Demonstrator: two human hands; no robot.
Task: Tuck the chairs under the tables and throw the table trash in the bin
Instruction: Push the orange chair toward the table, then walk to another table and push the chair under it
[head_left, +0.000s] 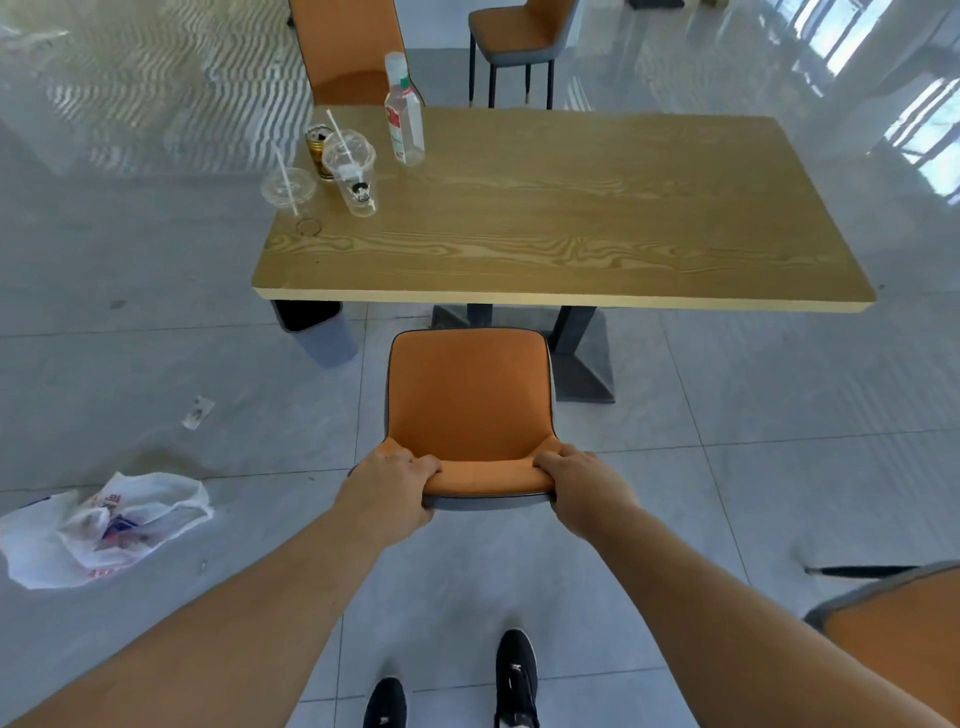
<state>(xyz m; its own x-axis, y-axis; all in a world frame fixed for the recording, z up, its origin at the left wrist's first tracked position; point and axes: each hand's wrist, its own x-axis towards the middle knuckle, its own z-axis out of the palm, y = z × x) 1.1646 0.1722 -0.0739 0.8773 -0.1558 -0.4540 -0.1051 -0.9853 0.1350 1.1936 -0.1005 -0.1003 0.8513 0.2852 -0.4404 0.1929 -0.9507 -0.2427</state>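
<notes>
Grey floor tiles (779, 493) fill the head view, with a wood-grain surface (571, 218) standing ahead of us on a dark pedestal base (582, 364). Our left hand (387, 480) and right hand (584, 486) are both clenched over the top edge of the backrest of an orange chair (467, 395). The chair's seat faces the surface, its front edge near the surface's near edge and not yet under it.

At the far left corner of the surface we see a clear lidded cup (288, 189) with a straw, a taller clear cup (353, 176) with a straw, a gold can (319, 148) behind them, and a clear bottle (404, 111) standing upright. A grey bin (322, 338) stands on the floor, partly under the surface's left near corner.

A crumpled white plastic bag (104, 530) lies on the floor to our left, with a small paper scrap (197, 413) beyond it. Two more orange chairs (353, 52) stand across the surface, and another (898, 649) is at our right.
</notes>
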